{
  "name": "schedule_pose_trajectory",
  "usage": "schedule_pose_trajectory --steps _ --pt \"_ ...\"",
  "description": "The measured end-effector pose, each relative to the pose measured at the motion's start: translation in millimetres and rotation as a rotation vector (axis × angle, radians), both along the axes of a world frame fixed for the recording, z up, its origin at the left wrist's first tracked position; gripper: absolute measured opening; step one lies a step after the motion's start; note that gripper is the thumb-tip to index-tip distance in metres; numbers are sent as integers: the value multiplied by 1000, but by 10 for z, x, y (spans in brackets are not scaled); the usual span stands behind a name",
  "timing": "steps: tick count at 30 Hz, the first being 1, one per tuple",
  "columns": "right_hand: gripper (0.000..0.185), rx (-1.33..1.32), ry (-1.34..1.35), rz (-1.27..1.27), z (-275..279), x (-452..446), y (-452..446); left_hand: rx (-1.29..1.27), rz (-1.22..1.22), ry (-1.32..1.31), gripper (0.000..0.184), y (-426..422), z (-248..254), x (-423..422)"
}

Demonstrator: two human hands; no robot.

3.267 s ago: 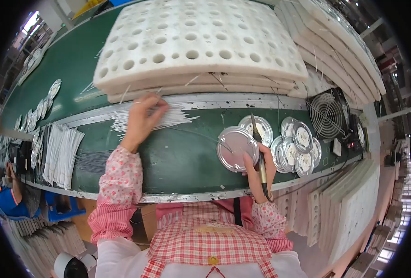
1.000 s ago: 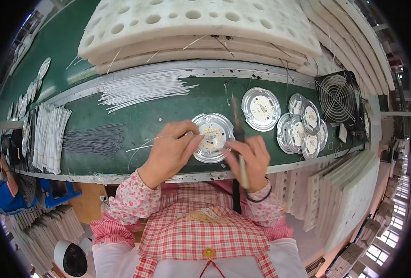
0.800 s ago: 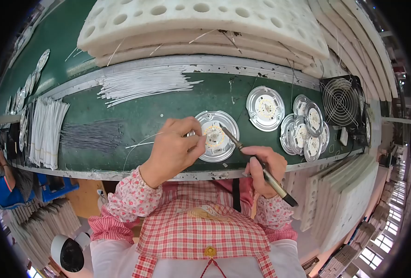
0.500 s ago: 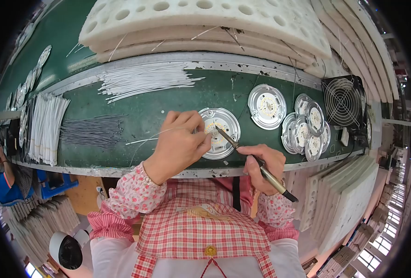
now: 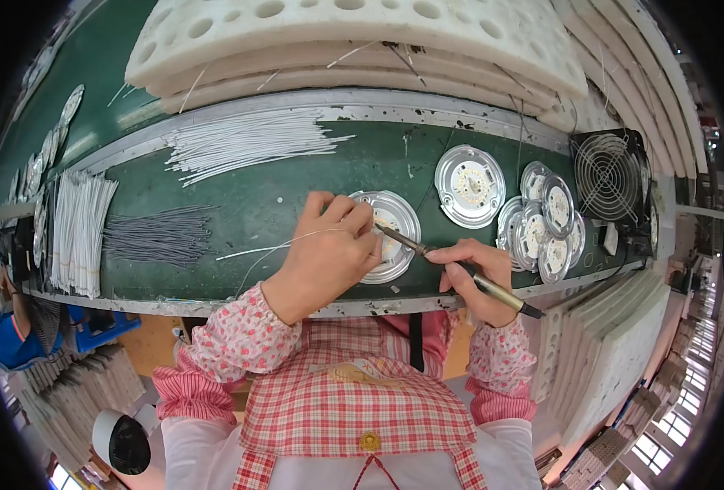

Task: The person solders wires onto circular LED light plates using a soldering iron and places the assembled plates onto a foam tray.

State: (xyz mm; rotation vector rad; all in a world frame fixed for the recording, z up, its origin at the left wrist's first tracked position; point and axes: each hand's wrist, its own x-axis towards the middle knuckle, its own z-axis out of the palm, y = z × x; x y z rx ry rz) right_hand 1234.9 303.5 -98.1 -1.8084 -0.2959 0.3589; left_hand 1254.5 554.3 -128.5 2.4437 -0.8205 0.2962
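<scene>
A round metal LED lamp plate [image 5: 401, 263] lies on the green bench in front of me, its left part covered by my fingers. My left hand [image 5: 325, 257] is closed over it in a pinch on a thin white wire [image 5: 253, 250], whose loose end trails left; a finer strand also curves down from there. In my right hand [image 5: 483, 282] is a soldering iron [image 5: 502, 296], held like a pen. Its tip meets the plate's inner area beside my left fingertips; the exact contact is hidden.
Bundles of white wires [image 5: 244, 143], dark wires [image 5: 158, 235] and upright white wires [image 5: 83, 233] lie to the left. Right are another lamp plate [image 5: 470, 186], a pile of plates [image 5: 532, 237] and a fan [image 5: 609, 175]. Perforated foam boards [image 5: 354, 24] stack behind.
My right hand has shifted slightly right, and the iron lies at a flatter angle. My left hand stays pinched over the plate, moved a little. The view has shifted slightly.
</scene>
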Motion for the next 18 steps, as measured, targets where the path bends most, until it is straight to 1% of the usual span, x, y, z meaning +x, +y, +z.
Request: schedule_pose_trajectory --steps 2,5,8,11,13,16,18 --pt "22 56 30 -57 -77 -77 11 -14 -26 24 6 53 10 0" --pt "24 123 95 -124 -137 -172 37 -98 33 8 25 183 -43 -104" --pt "25 157 104 -160 -180 -260 78 6 -62 -52 46 274 -68 -148" --pt "24 126 82 -200 -154 -334 133 76 -85 -73 53 291 -91 -181" --pt "23 96 89 -247 -58 -371 167 81 -99 -81 55 298 -92 -182" --pt "22 91 -14 -351 0 -422 176 70 -106 -78 58 304 -103 -174" --pt "21 17 -73 -312 14 -395 217 69 -108 -73 59 299 -108 -171"
